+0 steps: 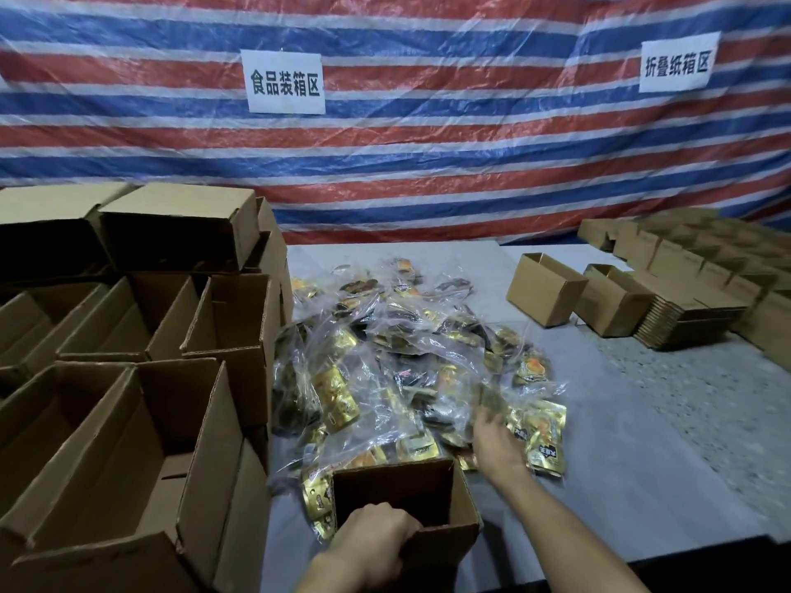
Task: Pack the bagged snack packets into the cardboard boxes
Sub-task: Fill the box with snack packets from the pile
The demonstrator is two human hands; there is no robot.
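Note:
A pile of clear bags holding gold and orange snack packets (385, 357) covers the middle of the grey table (599, 421). An open, empty small cardboard box (462, 498) stands at the pile's near edge. My left hand (372, 537) grips the box's near rim. My right hand (498, 438) reaches into the right side of the pile and rests on a bag of packets (539, 434); its fingers are blurred, so the grip is unclear.
Several open cardboard boxes (128, 378) are stacked along the left. Two small assembled boxes (548, 288) and stacks of flat folded cartons (693, 310) sit at the back right. A striped tarp with paper signs (284, 83) hangs behind.

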